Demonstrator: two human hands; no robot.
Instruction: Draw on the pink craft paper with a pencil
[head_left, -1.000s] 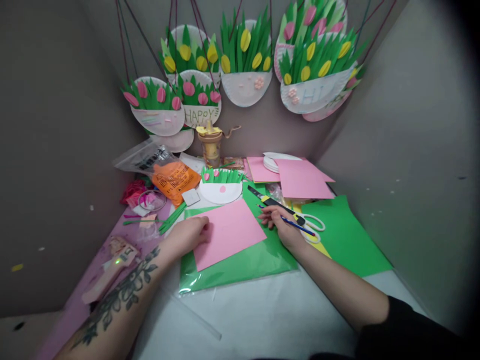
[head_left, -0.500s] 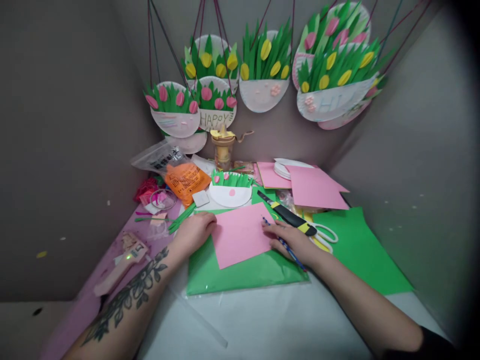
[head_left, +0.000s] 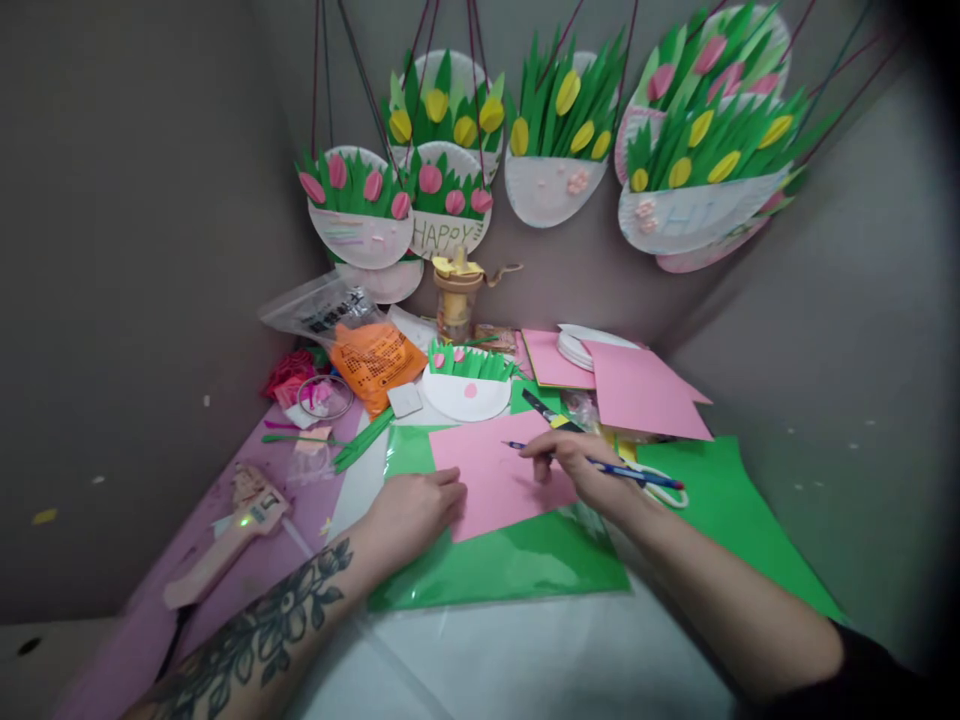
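Note:
A sheet of pink paper (head_left: 491,490) lies on a clear-wrapped pack of green paper (head_left: 517,565) in front of me. My left hand (head_left: 421,512) rests flat on the pink sheet's left edge, its fingers stretched out. Above the sheet's right part, my right hand (head_left: 581,465) grips a blue pencil (head_left: 626,470), whose tip points left over the paper. I cannot tell whether the tip touches. Just behind the sheet lies a paper-plate half (head_left: 466,398) with green paper grass and pink dots. White-handled scissors (head_left: 664,490) are partly hidden behind my right hand.
A glue gun (head_left: 232,545) with a lit green light lies at left. Behind stand an orange bag (head_left: 375,365) and a hand-crank sharpener (head_left: 457,300). More pink sheets (head_left: 645,390) and green paper (head_left: 750,530) lie right. Paper-plate flower baskets (head_left: 559,190) hang on the wall.
My left hand has moved from the sheet's upper left corner down its left edge. My right hand has lifted off the sheet's right edge and turned the pencil tip leftward over the paper.

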